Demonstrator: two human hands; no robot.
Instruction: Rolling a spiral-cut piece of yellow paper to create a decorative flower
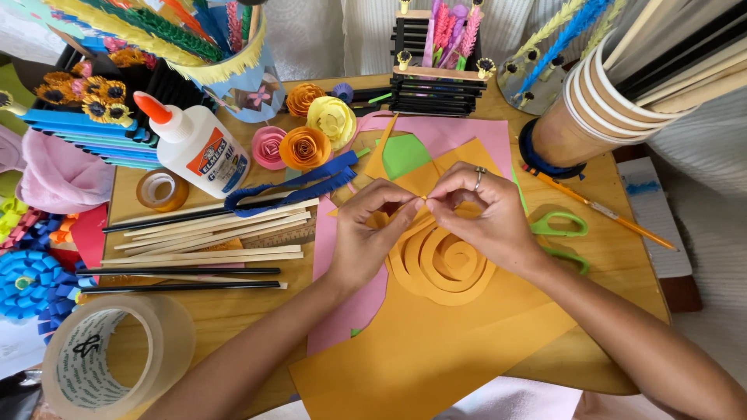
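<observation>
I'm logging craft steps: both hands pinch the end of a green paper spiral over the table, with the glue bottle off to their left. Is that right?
Not quite: the spiral is orange, not green, as the head view shows. The rest holds: the left hand and right hand pinch its end together over the table, and the glue bottle stands off to their left.

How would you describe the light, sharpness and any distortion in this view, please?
Head view: soft, even daylight with faint shadows; both hands and the orange spiral are sharp; the tape roll and cup stack at the edges bulge from wide-angle distortion; no strong glare.
</observation>
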